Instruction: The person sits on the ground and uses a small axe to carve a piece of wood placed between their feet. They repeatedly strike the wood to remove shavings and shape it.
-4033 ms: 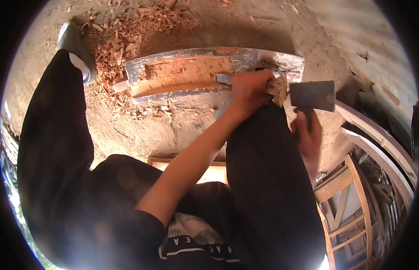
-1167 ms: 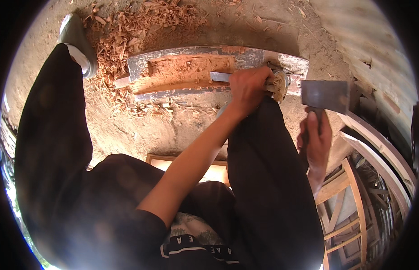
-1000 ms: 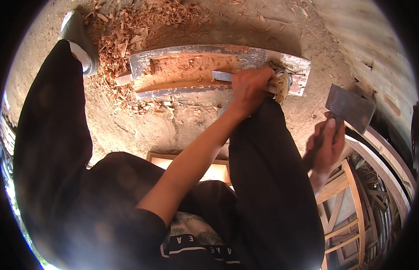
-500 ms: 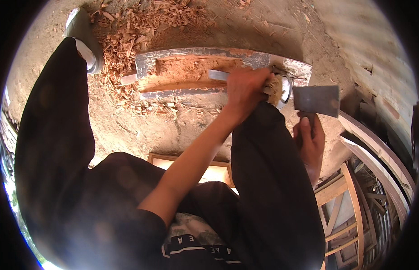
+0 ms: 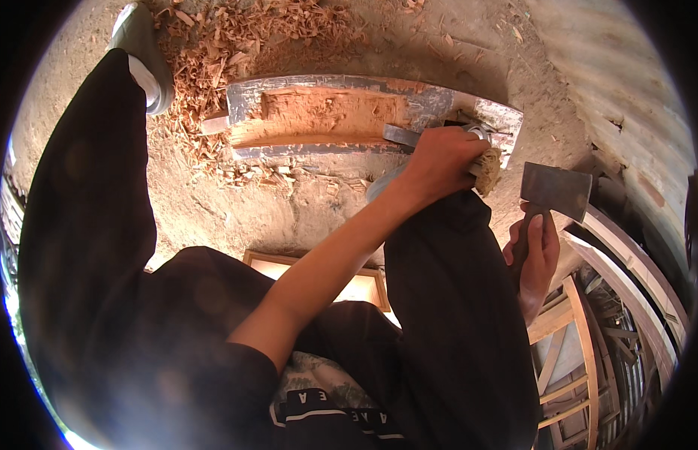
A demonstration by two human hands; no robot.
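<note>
My left hand [image 5: 444,160] is closed round the handle of a chisel [image 5: 401,136]. The flat blade points left, over the right end of a hollow cut in a wooden beam [image 5: 248,100]. Frayed fibres show at the handle's butt, just above my knee. The beam's face is dark and weathered, while the long recess shows fresh reddish wood. Off to the right, my right hand [image 5: 539,253] grips the dark handle of a hatchet [image 5: 557,189]. Its broad rectangular metal head stands apart from the chisel's butt.
Wood shavings [image 5: 214,52] cover the dirt ground beyond and left of the beam. My shoe [image 5: 143,56] rests at the far left. Wooden frames [image 5: 579,360] and long curved-looking boards [image 5: 634,262] lie to the right beside a corrugated wall [image 5: 626,112]. A wooden-framed panel [image 5: 364,289] is below my left forearm.
My left hand has drawn the chisel to the right along the hollow. The hatchet in my right hand has moved right and slightly nearer, away from the beam.
</note>
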